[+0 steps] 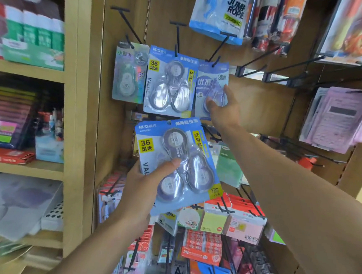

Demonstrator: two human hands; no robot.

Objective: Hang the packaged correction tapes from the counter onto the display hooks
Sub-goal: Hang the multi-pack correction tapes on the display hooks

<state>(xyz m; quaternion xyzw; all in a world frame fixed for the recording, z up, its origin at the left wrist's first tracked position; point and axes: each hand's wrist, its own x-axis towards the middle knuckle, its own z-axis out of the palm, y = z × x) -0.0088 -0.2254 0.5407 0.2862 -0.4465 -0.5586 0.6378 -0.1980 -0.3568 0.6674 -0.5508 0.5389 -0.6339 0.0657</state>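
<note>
The landmark here is the blue three-pack of correction tapes (170, 81) that hangs from the middle display hook (177, 37) on the brown board. Straight below it, clear of any hook, the left hand (140, 189) grips a matching blue three-pack (177, 166) by its lower left corner, thumb (170, 165) pressed across the front of the blister and the other fingers hidden behind the card; the pack tilts with its top leaning left. Just right of the hanging three-pack, a single 30 m correction tape pack (212, 87) hangs on the right hook (220, 46), its left edge tucked slightly behind the three-pack's card, and the right hand (222, 109) pinches the lower part of that single pack, thumb on the front of the blister and a fingertip on its right edge. Just left of the hanging three-pack, a silvery single pack (130, 72) hangs on the left hook (127, 25), touching or nearly touching the blue card. Above and right of the landmark hangs a jump rope bag (221, 15); far right hang pink calculators (336, 119); well below sit sticky note packs (230, 221)
</note>
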